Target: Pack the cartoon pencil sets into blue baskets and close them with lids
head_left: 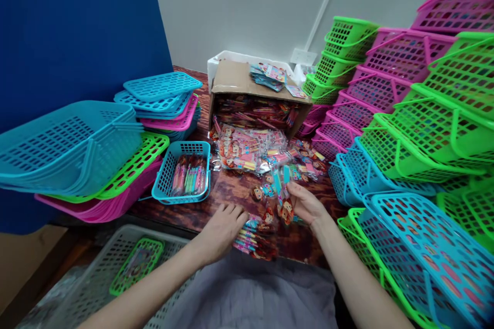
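Grey cloth (254, 288) over the lap lies closest, with both forearms crossing it. The left hand (222, 229) lies palm down, fingers curled onto a packet stack (254, 241) at the worktop's (231, 193) near edge; I cannot tell whether it grips. The right hand (306, 203) pinches upright packets (283, 200). Bare wood shows just beyond, between a small blue basket (181, 172), a spilled heap (254, 151) and stacked baskets (424, 128) crowding the right.

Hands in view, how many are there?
2. The left hand rests on a packet pile at the table's near edge. The right hand, beside it, holds cartoon packets upright. None seem hidden.
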`<state>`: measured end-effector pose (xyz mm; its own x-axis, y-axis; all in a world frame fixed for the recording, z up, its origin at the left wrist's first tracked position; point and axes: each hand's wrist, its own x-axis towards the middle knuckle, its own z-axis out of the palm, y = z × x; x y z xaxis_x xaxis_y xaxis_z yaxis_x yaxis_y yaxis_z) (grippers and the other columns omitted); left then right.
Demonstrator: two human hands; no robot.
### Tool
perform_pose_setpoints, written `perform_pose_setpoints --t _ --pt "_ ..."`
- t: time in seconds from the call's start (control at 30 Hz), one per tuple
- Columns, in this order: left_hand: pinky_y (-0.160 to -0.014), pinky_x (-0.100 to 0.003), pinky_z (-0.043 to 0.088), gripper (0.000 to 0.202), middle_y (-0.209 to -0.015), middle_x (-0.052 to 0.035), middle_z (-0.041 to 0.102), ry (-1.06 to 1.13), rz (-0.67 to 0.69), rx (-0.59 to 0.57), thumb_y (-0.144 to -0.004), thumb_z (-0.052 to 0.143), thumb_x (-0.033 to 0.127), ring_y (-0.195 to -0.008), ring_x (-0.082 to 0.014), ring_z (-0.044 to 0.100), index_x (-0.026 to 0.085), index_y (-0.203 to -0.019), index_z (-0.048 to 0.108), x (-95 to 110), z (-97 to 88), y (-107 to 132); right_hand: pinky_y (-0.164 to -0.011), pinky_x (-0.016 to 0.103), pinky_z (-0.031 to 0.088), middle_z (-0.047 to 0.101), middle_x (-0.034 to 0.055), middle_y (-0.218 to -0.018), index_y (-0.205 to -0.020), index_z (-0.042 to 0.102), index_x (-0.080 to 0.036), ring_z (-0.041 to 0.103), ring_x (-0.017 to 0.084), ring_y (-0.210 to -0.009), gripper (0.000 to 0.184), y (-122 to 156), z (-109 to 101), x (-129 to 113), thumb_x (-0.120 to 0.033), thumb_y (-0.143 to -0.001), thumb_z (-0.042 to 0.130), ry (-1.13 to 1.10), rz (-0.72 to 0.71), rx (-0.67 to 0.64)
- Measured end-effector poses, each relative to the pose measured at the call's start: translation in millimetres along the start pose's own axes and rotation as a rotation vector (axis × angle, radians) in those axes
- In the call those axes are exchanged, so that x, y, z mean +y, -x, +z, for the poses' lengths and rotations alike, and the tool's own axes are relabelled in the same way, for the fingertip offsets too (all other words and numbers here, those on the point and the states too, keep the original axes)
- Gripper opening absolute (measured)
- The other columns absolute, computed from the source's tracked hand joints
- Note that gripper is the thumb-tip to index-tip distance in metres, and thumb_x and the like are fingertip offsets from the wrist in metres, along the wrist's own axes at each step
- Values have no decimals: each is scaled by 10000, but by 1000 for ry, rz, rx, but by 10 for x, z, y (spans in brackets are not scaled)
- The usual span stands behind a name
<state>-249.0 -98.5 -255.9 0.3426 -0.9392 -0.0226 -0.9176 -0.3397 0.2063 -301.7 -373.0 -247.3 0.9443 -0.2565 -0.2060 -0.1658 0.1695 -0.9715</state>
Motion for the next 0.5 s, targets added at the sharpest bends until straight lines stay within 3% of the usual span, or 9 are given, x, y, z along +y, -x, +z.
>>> perform_pose_setpoints --t 0.13,0.27,0.37,0.43,0.5 --pt "-969 -443 358 544 -1171 -126 551 7 5 9 -763 515 55 -1091 -284 491 170 -1292 463 -5 -8 -7 -687 311 478 637 -6 -691 -746 605 -218 583 166 -646 428 -141 -52 -10 -623 -672 724 153 -44 74" --pt "-1025 -456 344 524 -1273 -156 545 0 15 28 -773 543 84 -1197 -298 487 154 -1287 470 -6 -10 -3 -823 327 442 668 16 -829 -788 646 -206 602 212 -848 242 -240 158 49 -374 -662 766 375 -88 70" --pt "-1148 -526 179 483 -1547 -217 293 -67 28 120 -759 596 114 -1450 -357 227 132 -1232 501 18 -4 22 -938 339 395 692 45 -969 -846 681 -210 600 237 -1001 218 -164 462 191 -158 -638 718 618 -125 -98" --pt "-1175 -564 54 421 -1616 -231 93 -134 59 175 -761 618 131 -1500 -376 42 120 -1170 523 30 -6 37 -958 338 387 693 65 -1066 -957 686 -218 600 238 -1054 292 -85 620 276 -119 -685 645 848 -150 -239" --pt "-1176 -581 11 387 -1614 -252 55 -178 99 189 -773 631 154 -1502 -381 11 117 -1144 527 18 -12 39 -926 327 411 696 69 -1092 -1031 673 -219 609 233 -1044 316 -40 689 310 -139 -734 599 985 -143 -343"
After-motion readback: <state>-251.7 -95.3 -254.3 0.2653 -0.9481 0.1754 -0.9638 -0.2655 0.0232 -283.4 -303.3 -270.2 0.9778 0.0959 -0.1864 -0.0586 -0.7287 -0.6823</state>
